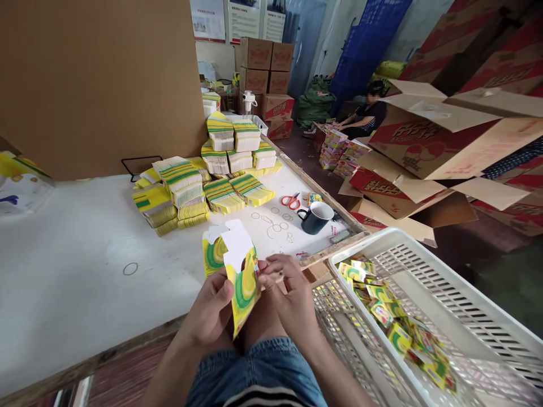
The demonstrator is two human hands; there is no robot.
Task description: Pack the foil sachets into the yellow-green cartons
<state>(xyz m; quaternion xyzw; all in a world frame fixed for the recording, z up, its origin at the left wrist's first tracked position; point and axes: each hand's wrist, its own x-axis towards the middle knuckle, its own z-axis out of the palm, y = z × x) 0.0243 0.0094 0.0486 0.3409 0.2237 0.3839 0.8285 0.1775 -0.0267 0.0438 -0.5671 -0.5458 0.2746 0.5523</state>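
Observation:
In front of my lap is a yellow and green printed carton (244,291), partly opened out, with its white inner flaps upward. My left hand (207,311) grips its left side, thumb on the printed face. At the right edge, my right hand (292,299) closes thumb and fingers on the carton; the exact contact is partly hidden by the fingers. Just behind it, another yellow and green carton piece (213,257) shows at the table edge; whether it is also held I cannot tell.
Bundled flat cartons (224,195) are stacked on the white table (85,265). Rubber bands (277,227), red-handled scissors (291,201) and a dark mug (316,219) lie right of them. A white basket (458,277) holds several small cartons. Beyond, a person (367,116) sits near cardboard boxes (424,141).

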